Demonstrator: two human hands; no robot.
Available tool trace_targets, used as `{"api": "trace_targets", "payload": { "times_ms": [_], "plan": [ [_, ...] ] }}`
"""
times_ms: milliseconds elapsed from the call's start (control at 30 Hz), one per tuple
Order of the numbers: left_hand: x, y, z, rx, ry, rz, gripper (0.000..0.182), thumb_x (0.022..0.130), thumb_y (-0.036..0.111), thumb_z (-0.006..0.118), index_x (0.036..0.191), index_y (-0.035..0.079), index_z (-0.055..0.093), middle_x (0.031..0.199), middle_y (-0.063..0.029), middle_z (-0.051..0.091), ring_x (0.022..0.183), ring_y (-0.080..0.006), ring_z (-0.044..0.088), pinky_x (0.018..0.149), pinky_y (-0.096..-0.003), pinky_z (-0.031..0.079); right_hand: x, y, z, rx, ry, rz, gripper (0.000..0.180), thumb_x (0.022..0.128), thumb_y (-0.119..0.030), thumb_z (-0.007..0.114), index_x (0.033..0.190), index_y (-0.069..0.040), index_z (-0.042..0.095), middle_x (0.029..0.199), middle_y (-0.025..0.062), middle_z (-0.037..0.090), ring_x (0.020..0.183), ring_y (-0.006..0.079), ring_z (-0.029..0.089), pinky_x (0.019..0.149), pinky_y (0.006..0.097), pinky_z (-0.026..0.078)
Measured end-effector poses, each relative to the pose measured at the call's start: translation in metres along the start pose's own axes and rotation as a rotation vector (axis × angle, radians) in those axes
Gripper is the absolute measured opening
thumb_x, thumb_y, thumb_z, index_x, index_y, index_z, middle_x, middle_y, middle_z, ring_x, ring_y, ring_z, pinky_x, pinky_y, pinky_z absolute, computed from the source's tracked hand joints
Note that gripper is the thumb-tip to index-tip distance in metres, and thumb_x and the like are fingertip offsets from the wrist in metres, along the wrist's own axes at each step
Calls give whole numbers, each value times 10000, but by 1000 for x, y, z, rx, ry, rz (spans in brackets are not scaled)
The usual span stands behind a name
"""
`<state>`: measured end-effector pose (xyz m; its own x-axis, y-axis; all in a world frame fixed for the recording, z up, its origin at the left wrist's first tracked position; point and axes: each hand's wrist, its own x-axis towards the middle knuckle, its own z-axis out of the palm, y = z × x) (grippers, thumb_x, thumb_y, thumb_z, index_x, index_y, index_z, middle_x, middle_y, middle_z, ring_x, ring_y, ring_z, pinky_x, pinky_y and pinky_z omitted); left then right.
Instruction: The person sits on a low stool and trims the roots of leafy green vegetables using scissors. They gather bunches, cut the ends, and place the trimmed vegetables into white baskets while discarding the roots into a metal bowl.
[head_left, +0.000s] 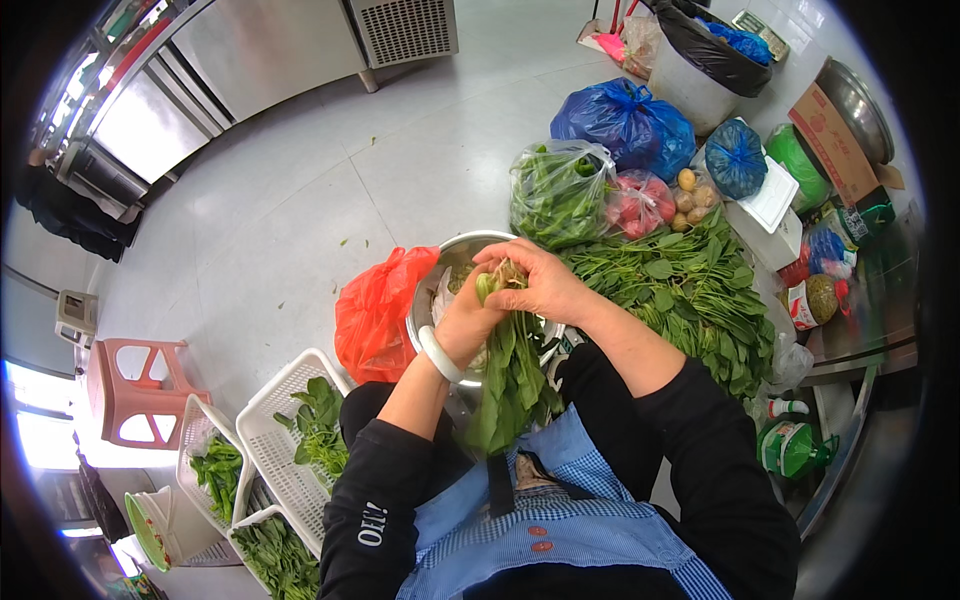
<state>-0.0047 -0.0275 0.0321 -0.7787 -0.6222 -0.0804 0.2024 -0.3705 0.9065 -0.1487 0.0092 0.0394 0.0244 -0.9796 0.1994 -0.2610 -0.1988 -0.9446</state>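
Observation:
Between my two hands is a bunch of leafy greens (511, 375), its pale root ends up and its long leaves hanging towards my lap. My left hand (469, 315) grips the stems, and a pale bangle circles that wrist. The fingers of my right hand (536, 274) close around the root ends from the other side. Under both hands stands a round metal basin (417, 330) with pale scraps inside, partly hidden by my hands. A large heap of loose leafy greens (675, 292) lies to the right.
A red plastic bag (382, 315) touches the basin's left side. White plastic baskets (259, 420) with greens stand at lower left, near a pink stool (142, 390). Bagged green peppers (562, 199), blue bags (626, 124) and a lined bin (690, 86) are beyond. A person (71, 206) stands far left.

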Motion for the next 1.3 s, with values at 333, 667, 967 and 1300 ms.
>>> {"api": "trace_targets", "payload": {
  "times_ms": [333, 667, 967, 1300],
  "plan": [
    [-5, 11, 0, -40, -58, -182, 612, 772, 207, 627, 1249, -9, 308, 1147, -75, 444, 1062, -145, 419, 903, -282, 336, 7, -15, -4, 329, 171, 13, 87, 755, -115, 601, 780, -46, 555, 690, -5, 558, 658, 52, 512, 615, 209, 438],
    [-8, 9, 11, -128, -41, -297, 259, 784, 75, 567, 1031, 27, 507, 865, -42, 560, 725, -142, 567, 639, -283, 481, 10, -5, -7, 276, 107, -10, 229, 747, -173, 646, 924, -56, 560, 778, 14, 558, 660, 69, 524, 598, 216, 444],
    [-4, -3, 0, 91, 167, -232, 288, 773, 89, 595, 1044, 39, 510, 875, -23, 563, 766, -131, 548, 656, -271, 469, -8, -14, -48, -64, 142, 75, 395, 786, -158, 623, 1128, -40, 462, 977, 29, 542, 782, 81, 518, 705, 236, 441],
    [-23, -10, -21, 100, 346, -225, 171, 795, 131, 577, 909, 15, 523, 690, -29, 526, 637, -134, 503, 615, -271, 438, -278, 167, -65, -63, 893, 798, 247, 766, -254, 580, 902, -53, 531, 781, 73, 583, 734, 190, 559, 671, 303, 439]
  ]
}}
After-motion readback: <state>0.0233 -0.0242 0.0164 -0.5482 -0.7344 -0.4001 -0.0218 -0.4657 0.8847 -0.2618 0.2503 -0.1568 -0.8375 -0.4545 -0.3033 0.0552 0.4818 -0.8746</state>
